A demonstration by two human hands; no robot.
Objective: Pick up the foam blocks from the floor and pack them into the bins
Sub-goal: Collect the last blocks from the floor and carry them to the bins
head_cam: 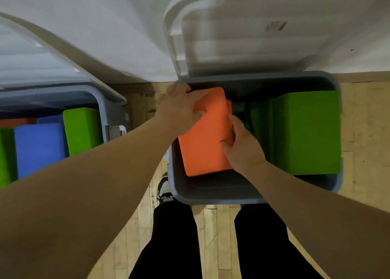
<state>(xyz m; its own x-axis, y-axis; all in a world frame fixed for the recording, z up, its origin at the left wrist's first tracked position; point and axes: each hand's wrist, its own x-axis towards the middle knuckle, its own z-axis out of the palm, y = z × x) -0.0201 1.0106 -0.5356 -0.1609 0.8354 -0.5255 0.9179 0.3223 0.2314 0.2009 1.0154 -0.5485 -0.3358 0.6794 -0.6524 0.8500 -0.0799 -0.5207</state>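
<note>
Fitting an orange foam block (202, 139) into the right bin (211, 195).
Your left hand (181, 107) and right hand (242, 150) grip its edges, squaring it beside green blocks (306, 131).

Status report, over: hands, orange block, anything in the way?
Hands: left hand and right hand both grip orange block. Block in gray bin, left half. Right half holds green blocks, not blocking.
</note>
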